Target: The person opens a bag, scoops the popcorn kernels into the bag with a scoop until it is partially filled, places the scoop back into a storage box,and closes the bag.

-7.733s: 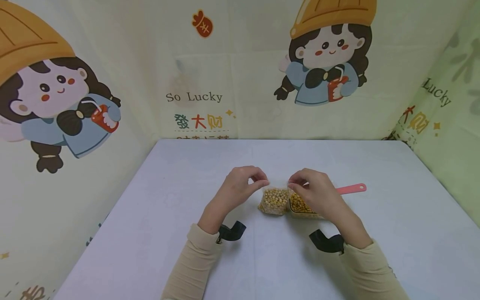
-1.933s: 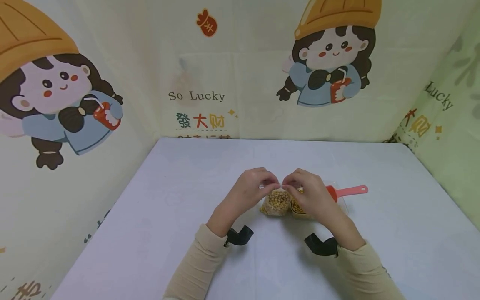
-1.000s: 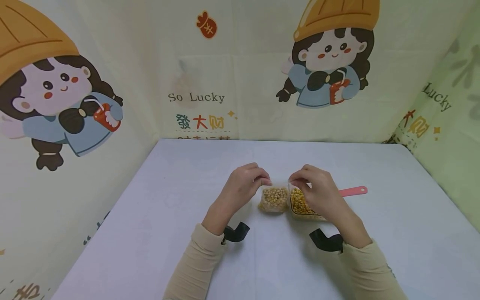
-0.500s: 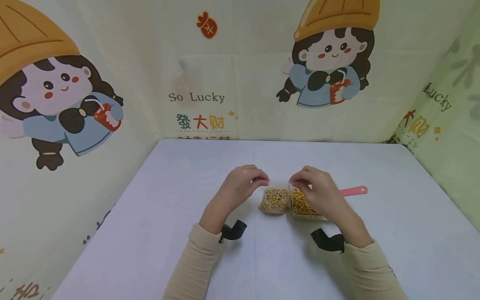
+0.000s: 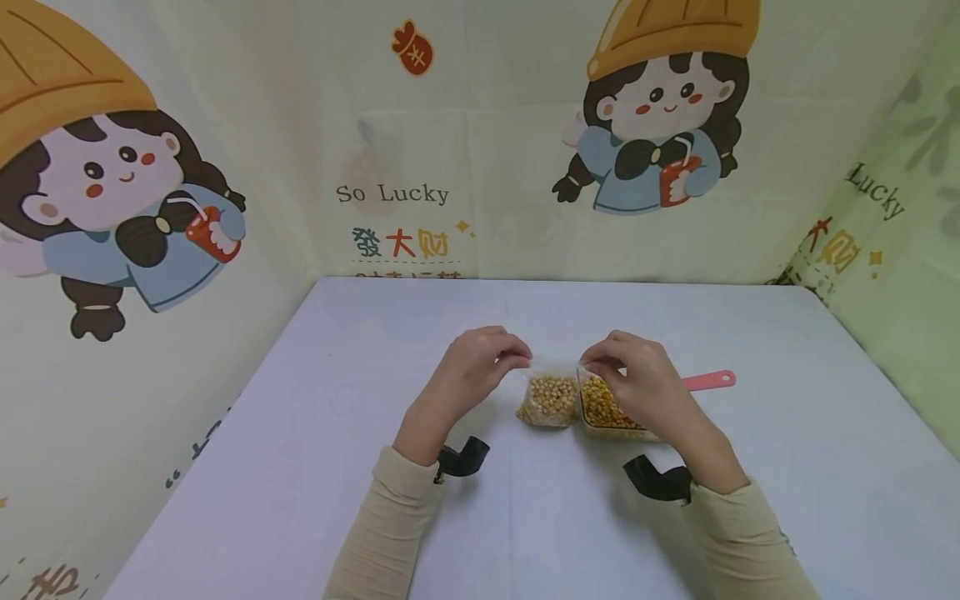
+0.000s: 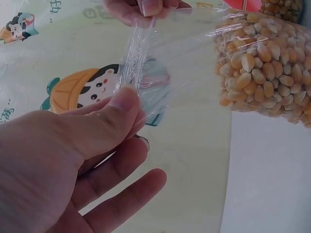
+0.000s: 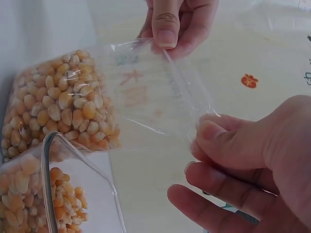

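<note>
A clear plastic zip bag [image 5: 551, 400] of corn kernels stands on the table, its top edge stretched between both hands. My left hand [image 5: 474, 368] pinches the left end of that edge between thumb and forefinger. At the other end my right hand [image 5: 639, 377] pinches the edge, as the right wrist view shows along the bag's clear upper part [image 7: 146, 92]. In the left wrist view the film bunches into folds near the left thumb [image 6: 125, 99]. Whether the seal is fully pressed together I cannot tell.
Right of the bag, touching or nearly so, is a clear rectangular container [image 5: 618, 434] of corn kernels, partly behind my right hand. A pink scoop handle [image 5: 711, 381] sticks out to its right. White table [image 5: 300, 467] surrounds them; a printed cloth [image 5: 510, 167] hangs behind.
About two seconds ago both hands met above the bag. They have since moved apart to the two ends of its top edge, the left hand edging further left over the last second.
</note>
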